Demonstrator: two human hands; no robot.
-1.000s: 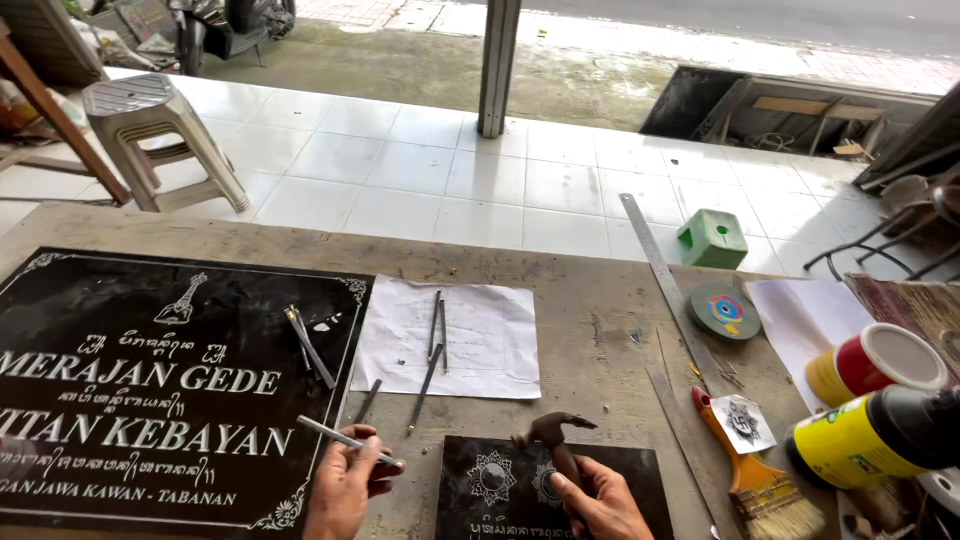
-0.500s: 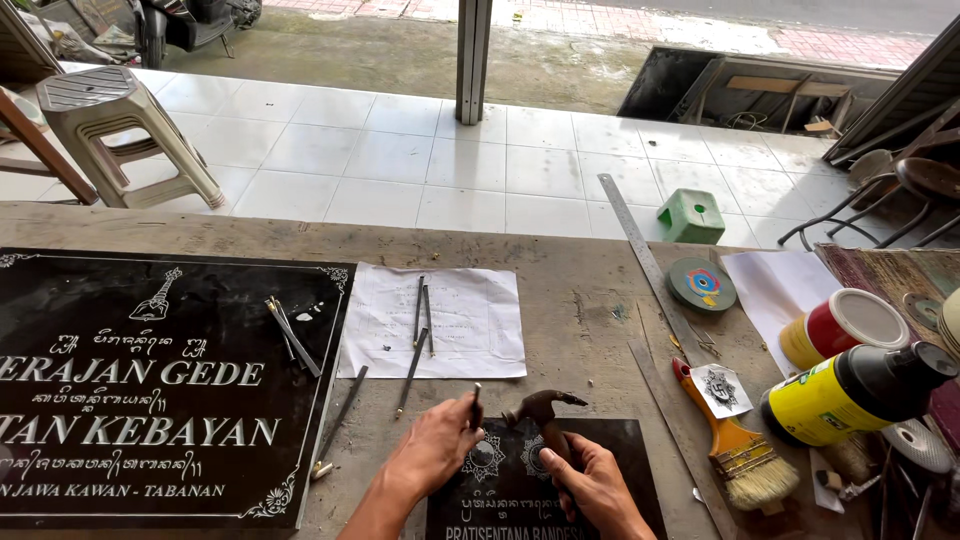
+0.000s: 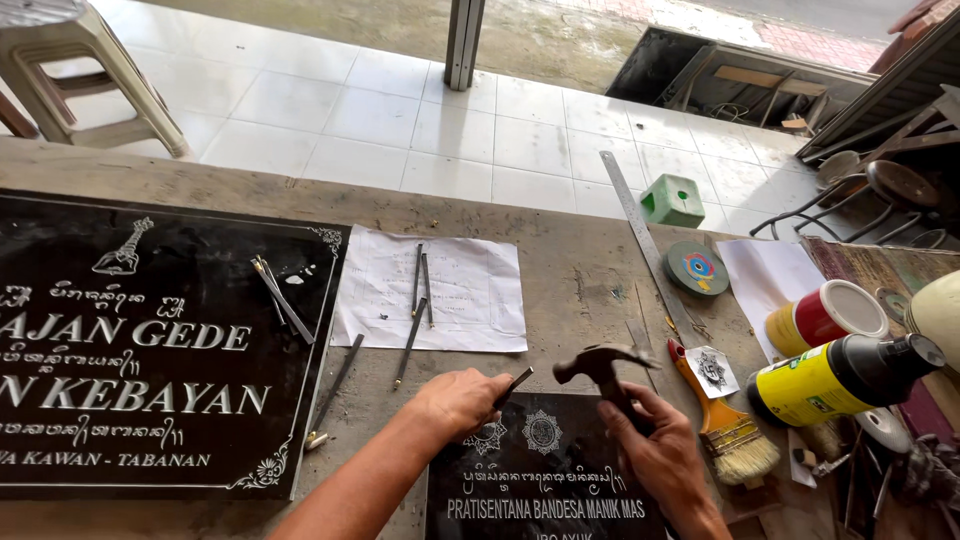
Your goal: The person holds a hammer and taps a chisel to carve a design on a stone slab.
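I saw the small black plaque [image 3: 545,480] lying flat on the bench [image 3: 580,285] at the near edge, between both hands, pale engraved lettering and two round ornaments on its upper part. Left hand [image 3: 462,400] was curled tight around a thin chisel [image 3: 512,386], tip slanting up and right above the plaque's top edge. Right hand [image 3: 655,455] was clenched on the handle of a claw hammer [image 3: 603,365], head raised just right of the chisel, not touching it. Just right of the hammer lay a paintbrush [image 3: 722,425] with a red handle, bristles toward me. Further right, a yellow-and-black bottle [image 3: 835,380] on its side and a red tin [image 3: 825,318]. A long steel ruler [image 3: 640,235] ran diagonally up the bench, a green box [image 3: 673,200] near its far end. Behind the left hand, a white paper sheet [image 3: 435,290] carried several loose chisels. Far left, a large black plaque [image 3: 130,340] with white lettering, more tools on its corner.
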